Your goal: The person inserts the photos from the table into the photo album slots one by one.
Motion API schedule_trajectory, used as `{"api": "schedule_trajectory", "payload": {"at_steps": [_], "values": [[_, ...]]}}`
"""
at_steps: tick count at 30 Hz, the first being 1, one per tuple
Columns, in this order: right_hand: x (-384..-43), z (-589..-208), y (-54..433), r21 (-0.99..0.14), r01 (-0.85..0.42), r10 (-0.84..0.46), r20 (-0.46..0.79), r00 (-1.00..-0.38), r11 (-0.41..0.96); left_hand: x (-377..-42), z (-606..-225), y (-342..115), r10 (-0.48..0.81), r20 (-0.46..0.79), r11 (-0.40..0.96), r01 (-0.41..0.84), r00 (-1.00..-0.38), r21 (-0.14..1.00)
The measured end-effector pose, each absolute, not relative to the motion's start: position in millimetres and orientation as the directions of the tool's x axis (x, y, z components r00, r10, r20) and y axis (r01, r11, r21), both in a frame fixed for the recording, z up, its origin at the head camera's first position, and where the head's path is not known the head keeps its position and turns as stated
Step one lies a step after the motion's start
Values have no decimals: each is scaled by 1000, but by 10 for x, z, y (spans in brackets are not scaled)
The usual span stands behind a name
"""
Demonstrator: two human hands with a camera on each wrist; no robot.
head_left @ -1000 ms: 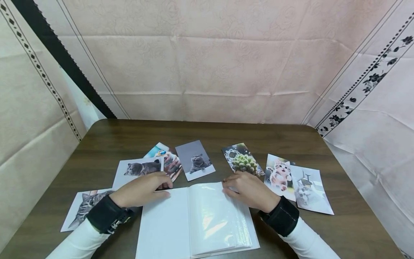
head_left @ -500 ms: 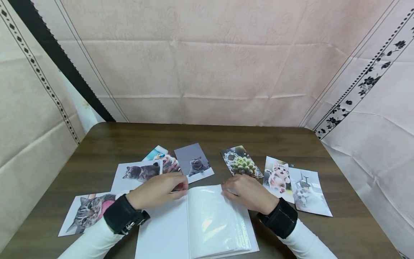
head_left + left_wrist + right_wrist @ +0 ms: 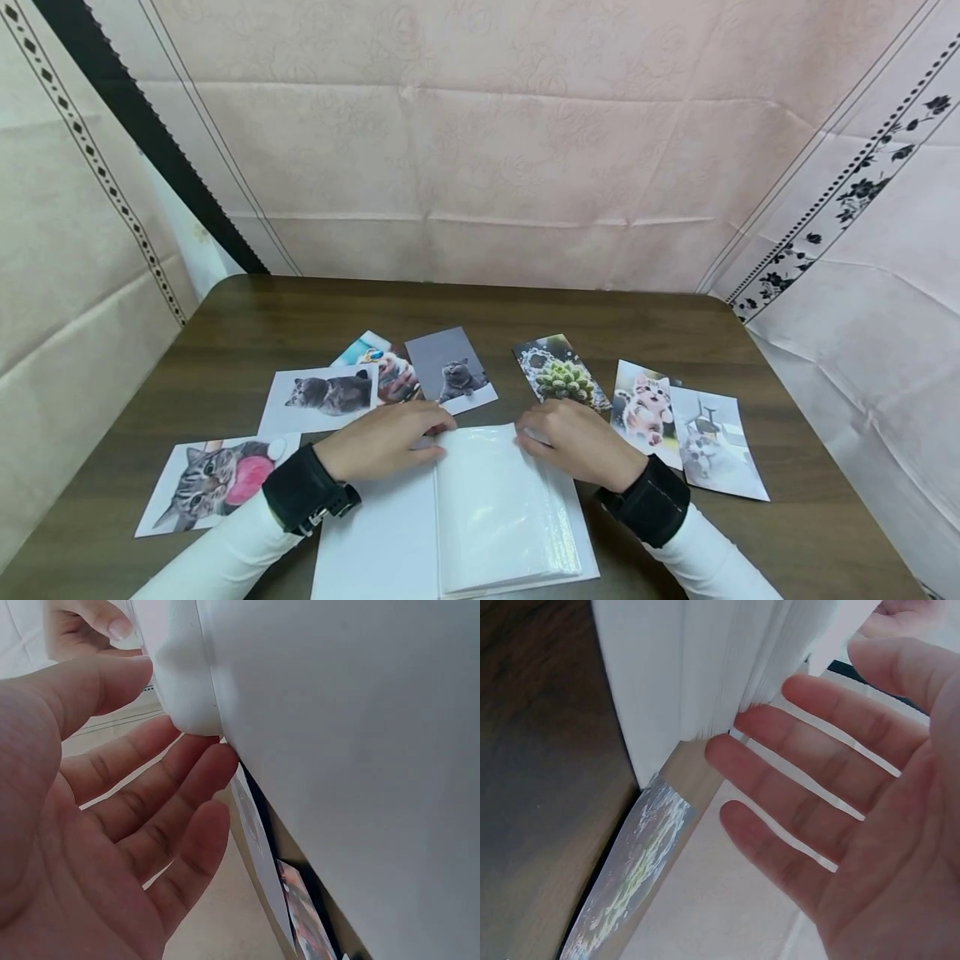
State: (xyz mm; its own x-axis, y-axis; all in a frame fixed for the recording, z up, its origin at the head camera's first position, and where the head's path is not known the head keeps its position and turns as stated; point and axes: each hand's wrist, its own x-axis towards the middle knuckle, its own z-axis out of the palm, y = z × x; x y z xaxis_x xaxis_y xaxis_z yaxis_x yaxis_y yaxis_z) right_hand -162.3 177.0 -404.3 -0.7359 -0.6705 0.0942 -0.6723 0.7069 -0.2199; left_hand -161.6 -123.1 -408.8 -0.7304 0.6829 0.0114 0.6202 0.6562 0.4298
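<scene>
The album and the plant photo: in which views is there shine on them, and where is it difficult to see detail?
Head view: pale shine on the clear page; right wrist view: white glints break up the plant photo, seen at a steep angle; left wrist view: the album fills the right side, in dull grey light and almost without detail.

Two hands, one left hand (image 3: pixel 386 439) and one right hand (image 3: pixel 573 442), at one album (image 3: pixel 502 517) on one table (image 3: pixel 450 304). Four photos (image 3: pixel 330 394) lie around the left hand, three photos (image 3: pixel 564 371) around the right; behind the hands, two wristbands (image 3: pixel 306 490) and two sleeves (image 3: pixel 217 554).
</scene>
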Motion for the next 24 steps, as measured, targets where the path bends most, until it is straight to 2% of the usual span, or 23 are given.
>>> {"api": "schedule_trajectory", "payload": {"at_steps": [6,10,13,15,20,24], "values": [[-1664,-4079,1771,-73,-709,-672,263,-692,702,-1599,-4091,-1241,668,-5,674,601,-744,430],[-1702,-4094,1778,32,-722,-677,377,-632,692,-1594,-4093,-1245,665,-12,678,597,-747,428],[-1742,-4110,1779,90,-727,-684,434,-587,681,-1594,-4094,-1248,667,-8,674,599,-745,432],[-1768,-4125,1788,104,-723,-680,451,-578,683,-1595,-4091,-1250,671,-3,669,603,-742,435],[-1820,-4159,1845,94,-691,-654,433,-620,717,-1604,-4097,-1257,682,10,657,619,-731,430],[-1859,-4156,1933,41,-651,-611,395,-686,758,-1605,-4106,-1255,689,12,653,627,-725,425]]}}
